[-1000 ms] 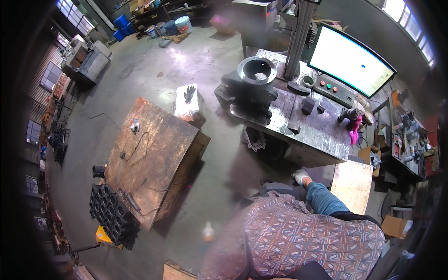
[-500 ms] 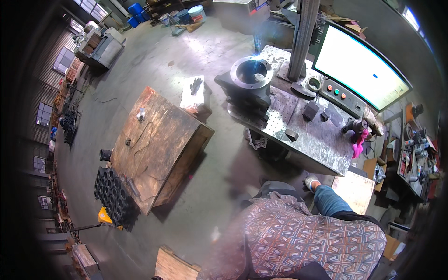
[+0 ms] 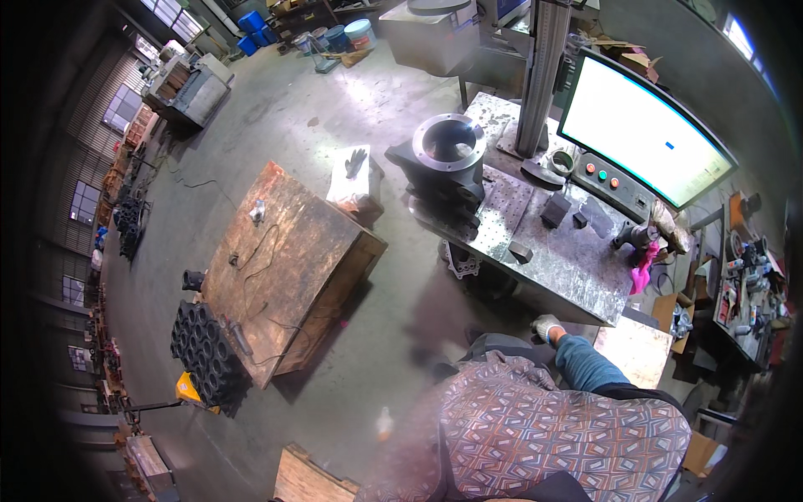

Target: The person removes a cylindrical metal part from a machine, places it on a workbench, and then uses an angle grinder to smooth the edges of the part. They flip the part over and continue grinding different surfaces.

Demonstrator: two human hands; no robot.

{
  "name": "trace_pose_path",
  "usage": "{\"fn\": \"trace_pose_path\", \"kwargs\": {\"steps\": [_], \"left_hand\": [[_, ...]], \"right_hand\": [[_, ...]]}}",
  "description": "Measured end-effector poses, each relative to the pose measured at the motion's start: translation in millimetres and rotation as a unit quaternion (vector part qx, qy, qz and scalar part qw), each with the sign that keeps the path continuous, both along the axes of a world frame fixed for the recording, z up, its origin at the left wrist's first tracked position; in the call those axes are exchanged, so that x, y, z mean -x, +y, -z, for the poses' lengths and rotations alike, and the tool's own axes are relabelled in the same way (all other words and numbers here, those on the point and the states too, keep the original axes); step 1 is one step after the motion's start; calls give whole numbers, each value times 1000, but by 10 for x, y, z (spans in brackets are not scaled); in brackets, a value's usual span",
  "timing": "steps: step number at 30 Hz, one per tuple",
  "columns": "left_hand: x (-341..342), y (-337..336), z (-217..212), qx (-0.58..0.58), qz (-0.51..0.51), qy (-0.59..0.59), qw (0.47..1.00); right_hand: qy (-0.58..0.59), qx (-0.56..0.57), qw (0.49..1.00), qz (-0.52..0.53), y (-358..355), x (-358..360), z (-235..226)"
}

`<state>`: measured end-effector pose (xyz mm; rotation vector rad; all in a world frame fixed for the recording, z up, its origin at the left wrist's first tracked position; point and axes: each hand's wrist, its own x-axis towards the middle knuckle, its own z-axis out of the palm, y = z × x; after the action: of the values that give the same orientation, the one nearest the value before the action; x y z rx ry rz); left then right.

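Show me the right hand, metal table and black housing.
Right hand [image 3: 548, 327], head view: its gloved middle.
Metal table [image 3: 577, 266], head view: bare top.
Black housing [image 3: 443, 181], head view: side below the flange.

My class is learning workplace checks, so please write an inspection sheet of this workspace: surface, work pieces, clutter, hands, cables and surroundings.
Surface: steel table, marked and stained.
Work pieces: dark flanged casting at the table's left end; dark blocks lie to its right.
Clutter: pink cloth at the table's right end; black glove on a white-topped box.
Hands: right hand, gloved, near the steel table's lower edge, grip unclear; left hand not in view.
Cables: thin cable loose on the wooden table.
Surroundings: lit monitor behind a button panel; buckets on the far floor.
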<state>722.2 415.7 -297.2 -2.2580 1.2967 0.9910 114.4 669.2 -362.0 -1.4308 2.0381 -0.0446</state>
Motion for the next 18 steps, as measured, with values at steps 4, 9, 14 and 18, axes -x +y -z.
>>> {"fn": "trace_pose_path", "kwargs": {"steps": [4, 9, 14, 18], "left_hand": [[22, 85, 2, -2, -35, 10, 999], [29, 188, -36, -9, 9, 26, 1000], [29, 226, -30, -1, 38, 50, 998], [20, 237, -10, 63, 45, 104, 991]], "right_hand": [[-194, -35, 948, 248, 194, -25, 312], [-242, -25, 924, 296, 528, -55, 810], [-273, -22, 901, 335, 573, -98, 840], [-255, -14, 923, 287, 509, -88, 850]]}}
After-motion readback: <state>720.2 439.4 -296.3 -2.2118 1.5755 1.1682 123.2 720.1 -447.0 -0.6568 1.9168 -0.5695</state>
